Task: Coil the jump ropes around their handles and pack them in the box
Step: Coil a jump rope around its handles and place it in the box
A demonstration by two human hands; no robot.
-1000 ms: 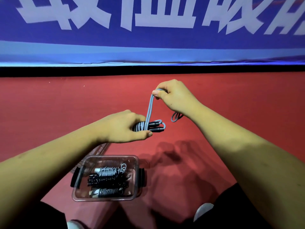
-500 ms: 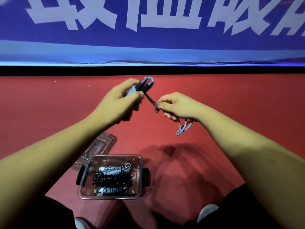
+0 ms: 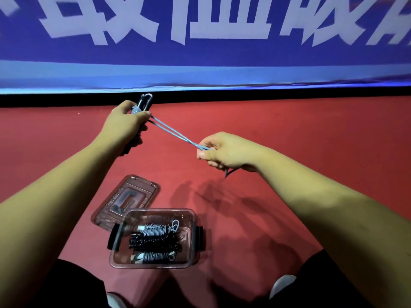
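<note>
Nearest lay dark trouser legs and two pale shoe tips (image 3: 282, 285) on the red floor (image 3: 289, 134). Just beyond them sat the box (image 3: 191, 221), a clear, rounded rectangular plastic tub with black clips at its left and right ends. Inside lay three coiled ropes (image 3: 155, 241) side by side: a grey one far, a black one in the middle, a grey one near, each wound in tight ridged turns along its handles. Behind the box to the left, the clear lid (image 3: 126, 198) lay flat on the floor, its near corner hidden behind the box's far rim. Nothing stood between the box and the hands above it; only arm shadows fell across the floor.

Farther on, the right hand (image 3: 224, 152) was clenched on a doubled strand of the thin, glossy blue-grey rope (image 3: 173, 132), pinched between thumb and fingers, with a short dark end poking out under the palm. The strand ran taut, up and left, to the left hand (image 3: 124, 125), whose grip was closed around the paired dark handles (image 3: 144, 101); a few turns of rope sat at the thumb, and the handle tips with a small loop stuck out beyond the fingers.

Farthest stood a blue banner (image 3: 200, 63) with large white characters above a black strip.
</note>
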